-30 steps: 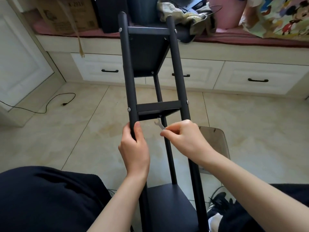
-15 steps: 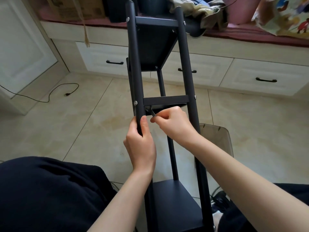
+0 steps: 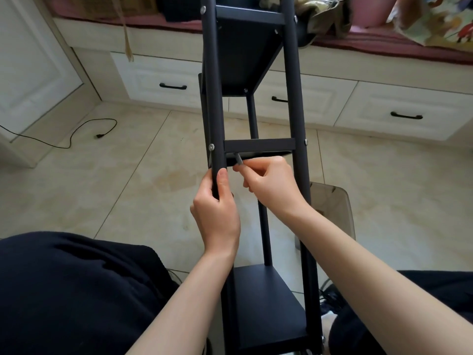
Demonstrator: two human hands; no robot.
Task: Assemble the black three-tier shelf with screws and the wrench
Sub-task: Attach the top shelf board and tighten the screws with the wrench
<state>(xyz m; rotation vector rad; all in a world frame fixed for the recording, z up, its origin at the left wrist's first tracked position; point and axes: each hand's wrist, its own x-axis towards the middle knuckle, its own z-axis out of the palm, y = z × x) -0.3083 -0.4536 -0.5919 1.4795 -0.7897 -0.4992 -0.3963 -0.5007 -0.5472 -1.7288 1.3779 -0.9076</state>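
- Black three-tier shelf lay tipped away from the person, its near end between the knees and its far end up by the window seat; judged so that the underside of the middle tier faced the hands
- Left hand was wrapped round the left front post just below the middle tier, thumb lying up along the tube; judged to be steadying the frame against the turning force
- Right hand pinched the small silver wrench between thumb and curled fingers; only a short length of the shank showed, angled up under the left corner of the tier
- Wrench head was hidden in shadow below the tier, so whether it sat on a fastener could not be told
- Screw heads showed on the posts at both ends of the middle crossbar, and more at the far tier; the job looked well along
- Against one second earlier: the right hand had then been lower and clear of the tier, with the open wrench head plainly visible in the gap; it had since gone up and left, tucking the tool under the corner
- Left hand had kept its grip on the same post throughout
- View had dipped and closed in, cutting off the top of the shelf
- Cable lay on the floor as before
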